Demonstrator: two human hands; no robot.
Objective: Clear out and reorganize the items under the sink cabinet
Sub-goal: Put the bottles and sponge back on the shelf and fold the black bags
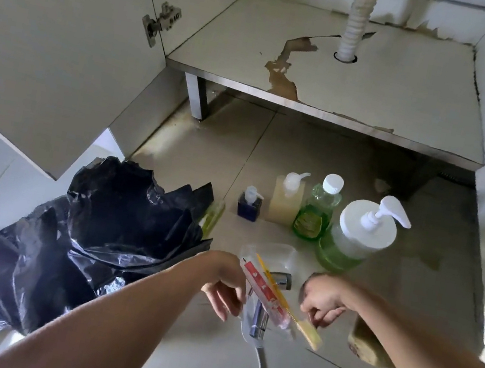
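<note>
The sink cabinet floor (365, 85) stands bare, its white lining peeled brown around the drain hose (354, 31). On the tiles in front stand a small blue pump bottle (248, 206), a yellowish pump bottle (285, 203), a green capped bottle (316, 216) and a large green pump bottle (354, 239). My left hand (225, 291) pinches a red packet (263, 294) by its edge. My right hand (322, 301) is curled round a yellow toothbrush (310, 333) that crosses the packet. Under both lies a chrome sprayer (261, 320) with its hose.
A crumpled black rubbish bag (79, 236) fills the floor at left, with a yellow-green bottle (212, 217) at its edge. A clear plastic tub (274, 252) sits behind my hands. A brownish block (368, 345) lies under my right forearm. Both cabinet doors stand open.
</note>
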